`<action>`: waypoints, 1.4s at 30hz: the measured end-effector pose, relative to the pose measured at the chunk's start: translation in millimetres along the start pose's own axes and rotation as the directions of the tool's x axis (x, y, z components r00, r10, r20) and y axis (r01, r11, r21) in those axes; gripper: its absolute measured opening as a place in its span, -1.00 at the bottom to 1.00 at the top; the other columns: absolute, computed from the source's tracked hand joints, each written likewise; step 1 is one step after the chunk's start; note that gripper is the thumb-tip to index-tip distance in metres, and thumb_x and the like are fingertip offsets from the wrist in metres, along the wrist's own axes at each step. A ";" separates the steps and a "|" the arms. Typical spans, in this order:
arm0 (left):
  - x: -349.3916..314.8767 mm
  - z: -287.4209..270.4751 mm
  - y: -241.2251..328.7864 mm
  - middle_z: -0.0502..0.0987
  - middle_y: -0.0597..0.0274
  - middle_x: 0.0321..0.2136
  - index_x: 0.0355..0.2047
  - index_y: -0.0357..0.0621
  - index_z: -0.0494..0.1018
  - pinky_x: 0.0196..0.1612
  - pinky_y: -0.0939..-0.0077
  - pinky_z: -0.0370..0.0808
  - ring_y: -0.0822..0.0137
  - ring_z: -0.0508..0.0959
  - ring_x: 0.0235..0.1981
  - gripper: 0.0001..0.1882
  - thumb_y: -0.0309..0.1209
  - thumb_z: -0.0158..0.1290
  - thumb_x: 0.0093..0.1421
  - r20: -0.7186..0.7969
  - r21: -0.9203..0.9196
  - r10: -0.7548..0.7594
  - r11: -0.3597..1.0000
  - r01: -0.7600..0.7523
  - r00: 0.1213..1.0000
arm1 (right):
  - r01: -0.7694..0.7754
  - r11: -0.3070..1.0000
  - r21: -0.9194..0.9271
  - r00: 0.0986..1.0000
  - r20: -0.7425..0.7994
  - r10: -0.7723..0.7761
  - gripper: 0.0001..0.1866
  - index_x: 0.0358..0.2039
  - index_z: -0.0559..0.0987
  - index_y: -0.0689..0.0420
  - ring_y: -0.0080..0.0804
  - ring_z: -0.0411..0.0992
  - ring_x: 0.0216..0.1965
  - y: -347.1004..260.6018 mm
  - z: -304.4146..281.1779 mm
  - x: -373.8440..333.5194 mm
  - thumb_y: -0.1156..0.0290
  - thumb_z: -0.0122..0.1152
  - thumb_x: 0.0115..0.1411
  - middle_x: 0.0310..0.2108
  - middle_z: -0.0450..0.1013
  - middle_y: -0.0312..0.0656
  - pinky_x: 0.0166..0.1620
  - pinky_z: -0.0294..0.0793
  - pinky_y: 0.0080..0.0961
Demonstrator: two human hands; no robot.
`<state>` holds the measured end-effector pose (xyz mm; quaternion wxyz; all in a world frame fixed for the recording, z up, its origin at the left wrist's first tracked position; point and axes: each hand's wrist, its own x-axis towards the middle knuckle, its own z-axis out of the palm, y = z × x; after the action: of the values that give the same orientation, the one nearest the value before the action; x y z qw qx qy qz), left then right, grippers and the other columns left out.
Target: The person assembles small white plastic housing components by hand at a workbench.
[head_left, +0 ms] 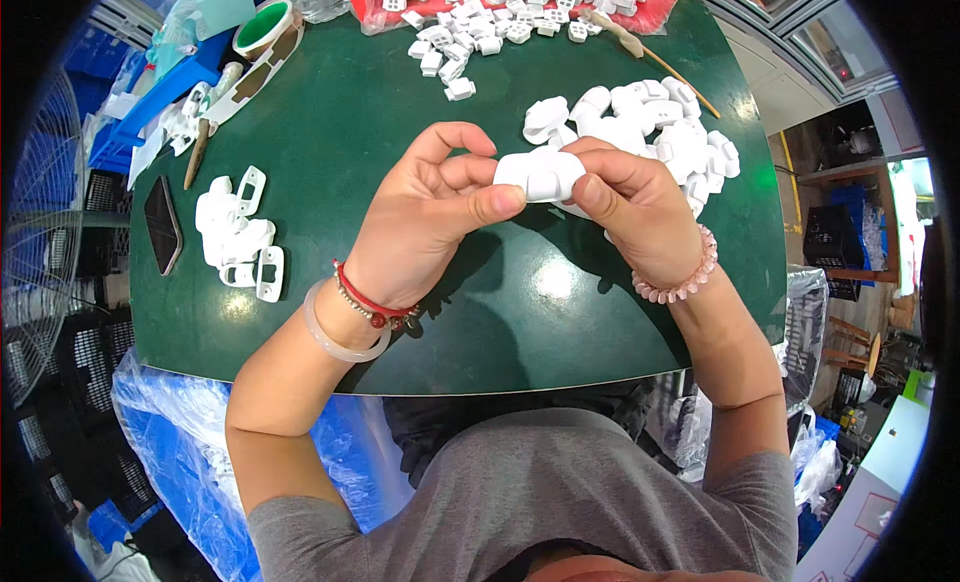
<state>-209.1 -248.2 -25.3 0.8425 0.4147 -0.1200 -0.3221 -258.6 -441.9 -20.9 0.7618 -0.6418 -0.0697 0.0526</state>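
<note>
Between my two hands, above the green table, I hold a white rounded plastic part (541, 176) with a raised piece on its front side. My left hand (436, 187) pinches its left end between thumb and fingers. At the opposite end, my right hand (634, 197) grips it the same way. Just beyond my right hand lies a heap of similar white plastic parts (655, 114). Left of my left hand rests a smaller group of white plastic parts (236, 232), some of them open frames.
A dark phone (163, 226) lies near the left edge of the green table (440, 332). Small white pieces (470, 37) spill from a red bag (375, 17) at the back. A thin stick (682, 78) lies at far right; a round green-topped container (262, 30) stands at far left.
</note>
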 end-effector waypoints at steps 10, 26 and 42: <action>3.5 -3.4 -0.1 0.51 0.14 -0.32 -0.19 -0.22 0.26 -0.20 0.63 0.41 0.47 0.48 -0.29 -0.66 -0.62 0.08 0.02 0.056 0.058 0.007 0.998 -0.010 0.998 | 0.091 0.976 -0.196 0.996 0.037 -0.085 -0.80 -0.35 0.50 0.32 -0.68 0.28 -0.35 -3.8 -1.5 -1.9 0.42 0.12 0.12 -0.36 0.37 -0.32 -0.25 0.26 -0.73; 1.6 4.7 2.9 0.50 0.21 -0.34 0.00 -0.22 0.17 -0.16 0.64 0.37 0.47 0.46 -0.28 -0.49 -0.66 0.03 0.02 -0.008 0.212 0.107 0.972 -0.103 0.994 | 0.118 0.974 -0.192 0.988 -0.081 -0.135 -0.83 -0.34 0.48 0.33 -0.73 0.24 -0.44 -3.6 7.7 -1.7 0.46 0.07 0.14 -0.36 0.37 -0.33 -0.39 0.26 -0.74; -4.3 4.1 52.5 0.41 0.20 -0.23 -0.11 -0.24 0.28 -0.11 0.56 0.34 0.42 0.42 -0.22 -0.69 -0.46 0.02 0.13 -0.322 0.421 0.485 0.843 -0.336 0.813 | -0.168 0.188 -0.968 0.813 -0.244 -0.528 -0.78 -0.40 0.53 0.07 -0.15 0.37 -0.25 -11.8 -80.1 16.7 0.24 0.07 -0.01 -0.34 0.42 -0.17 -0.16 0.30 -0.21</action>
<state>-191.1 -224.5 18.3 0.8122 0.5779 -0.0802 -0.0075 -228.4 -518.8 -21.9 0.1722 -0.9431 0.0490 -0.2801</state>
